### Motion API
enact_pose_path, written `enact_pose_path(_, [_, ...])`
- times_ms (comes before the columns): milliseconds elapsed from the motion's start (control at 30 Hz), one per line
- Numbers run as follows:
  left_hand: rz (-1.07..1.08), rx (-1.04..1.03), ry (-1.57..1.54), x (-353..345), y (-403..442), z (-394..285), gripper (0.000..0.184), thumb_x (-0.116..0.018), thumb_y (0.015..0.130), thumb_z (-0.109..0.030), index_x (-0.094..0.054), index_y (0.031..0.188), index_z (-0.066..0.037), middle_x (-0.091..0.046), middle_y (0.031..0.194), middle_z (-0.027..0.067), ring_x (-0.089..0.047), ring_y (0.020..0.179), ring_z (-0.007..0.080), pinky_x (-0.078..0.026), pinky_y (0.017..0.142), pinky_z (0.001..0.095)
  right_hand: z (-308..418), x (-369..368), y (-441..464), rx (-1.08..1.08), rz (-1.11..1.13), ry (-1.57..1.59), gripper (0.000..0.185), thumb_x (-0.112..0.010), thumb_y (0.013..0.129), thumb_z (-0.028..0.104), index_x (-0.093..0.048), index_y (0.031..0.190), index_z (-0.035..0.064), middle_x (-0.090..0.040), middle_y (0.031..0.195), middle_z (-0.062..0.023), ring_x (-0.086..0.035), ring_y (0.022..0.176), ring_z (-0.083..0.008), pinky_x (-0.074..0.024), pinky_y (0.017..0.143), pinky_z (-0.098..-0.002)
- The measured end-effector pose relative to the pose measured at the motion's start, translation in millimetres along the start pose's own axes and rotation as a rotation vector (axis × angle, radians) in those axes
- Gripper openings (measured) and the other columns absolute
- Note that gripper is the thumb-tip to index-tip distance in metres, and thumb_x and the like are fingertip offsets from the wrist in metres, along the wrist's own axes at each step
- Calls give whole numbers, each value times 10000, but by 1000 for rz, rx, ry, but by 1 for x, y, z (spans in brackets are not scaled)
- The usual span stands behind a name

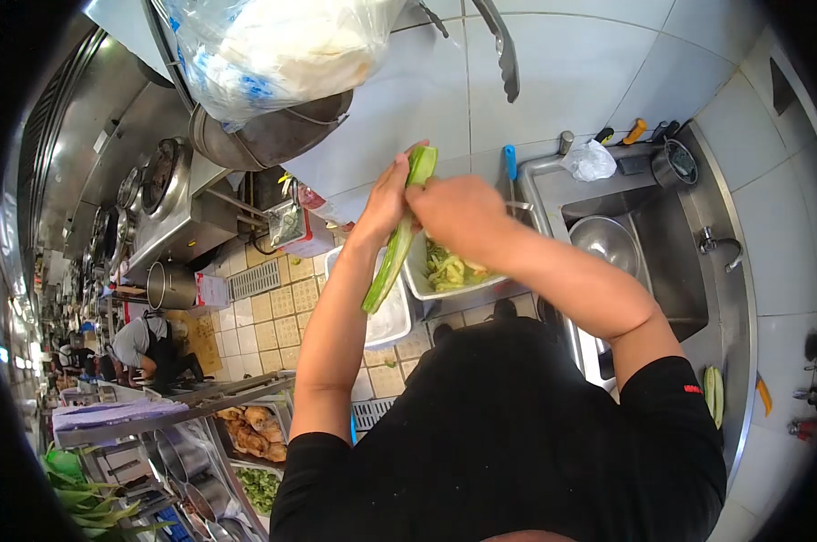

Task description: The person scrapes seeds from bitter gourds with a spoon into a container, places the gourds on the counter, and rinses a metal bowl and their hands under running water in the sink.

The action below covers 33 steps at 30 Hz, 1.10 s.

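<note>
Black short-sleeved shirt (499,425) fills six o'clock, closest to the camera; small red lettering (693,389) on its right sleeve is too blurred to read. Just beyond, near eleven o'clock, the left hand (386,200) is part-closed around a long green gourd (390,275), possibly luffa, which slants down towards seven. The right hand (458,212) is curled closed over its upper part; whether a tool sits inside it I cannot tell.

The work looks part-way: the gourd shows pale flesh along its length and at the upper end, while green skin lines its edges. Below the hands, a container (415,278) holds yellow-green pieces, seemingly trimmings, with a white tub (383,341) beside it towards seven.

At three o'clock is a steel sink (732,298), a round metal bowl (607,239) in its basin; pale green gourds (715,396) lie at four, apparently unpeeled. Tongs (506,63) hang at one, and a clear plastic bag (277,54) at eleven carries blue print, illegible.

Cooked poultry (253,434) fills a tray at eight. Farther off, past a steel pot (171,286) at nine, a co-worker (139,343) bends low.
</note>
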<state>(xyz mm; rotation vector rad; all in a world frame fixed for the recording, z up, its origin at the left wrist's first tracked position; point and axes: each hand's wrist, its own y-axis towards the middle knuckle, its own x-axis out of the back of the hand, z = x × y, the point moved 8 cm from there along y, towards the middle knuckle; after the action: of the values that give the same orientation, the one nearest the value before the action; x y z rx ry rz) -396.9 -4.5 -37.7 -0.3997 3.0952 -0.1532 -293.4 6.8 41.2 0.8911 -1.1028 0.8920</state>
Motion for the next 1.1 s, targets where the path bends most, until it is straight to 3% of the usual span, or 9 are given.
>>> enact_pose_path(100, [38,134,-297,-4,-18,0,628,-239,1028,-558,-284,1510,-158,-639,999,146,-522,476,170,-495,445,284,-43,-9,4,-58,47,125,204,-632,840,161,-677,1035,121,-684,822,-124,-689,763,-293,-521,665,-446])
enact_pose_path(200, [40,213,-365,-24,-22,7,629,-235,1018,-582,-289,1489,-168,-621,895,130,-533,474,179,-506,437,298,-69,-40,11,-343,67,1257,210,-601,941,183,-694,1072,48,-638,764,-5,-525,623,-69,-421,539,-260])
enact_pose_path(300, [41,311,-375,-19,-17,19,664,-289,1003,-602,-327,1440,-104,-610,874,114,-559,506,182,-517,455,310,-71,-51,13,-326,32,1356,229,-598,955,176,-684,1098,19,-635,794,28,-475,598,-32,-394,522,-212])
enact_pose_path(333, [111,255,-399,-25,-30,5,588,-372,1009,-484,-285,1484,-149,-595,911,106,-553,553,170,-503,474,304,-73,-47,11,-343,-48,1431,228,-593,960,178,-685,1104,27,-626,800,38,-460,576,-33,-401,515,-224])
enact_pose_path(400, [184,173,-419,-23,-53,-8,582,-456,1015,-366,-242,1528,-194,-579,948,98,-548,600,157,-488,494,297,-84,-34,6,-330,-117,1349,232,-588,966,180,-682,1111,25,-620,806,44,-458,581,-28,-401,515,-219])
enact_pose_path(467, [343,271,-123,-19,-83,6,836,-587,860,-65,-164,1563,-227,-525,923,62,-478,618,126,-402,519,257,-97,-30,-2,-354,-176,1287,237,-583,972,181,-679,1119,23,-613,812,50,-457,587,-23,-400,514,-215])
enact_pose_path(567, [290,342,-254,-19,-85,10,1026,-554,717,76,-106,1578,-260,-470,895,37,-386,584,116,-335,537,239,-83,14,-11,-155,-464,106,189,-559,913,162,-679,1011,53,-655,779,-69,-673,683,-241,-512,586,-389])
enact_pose_path(733, [118,201,41,-29,-66,-3,876,-471,858,45,-71,1577,-258,-452,863,11,-365,588,67,-337,487,227,-46,14,-2,-49,-303,-63,153,-553,846,125,-656,953,88,-652,806,-100,-677,697,-303,-525,578,-412])
enact_pose_path(1100, [69,244,68,-19,-42,11,907,-452,724,68,-218,1559,-194,-519,971,37,-410,583,86,-368,482,240,-10,-37,-18,-25,-42,70,157,-542,853,158,-641,966,113,-638,824,-92,-674,750,-315,-519,604,-447])
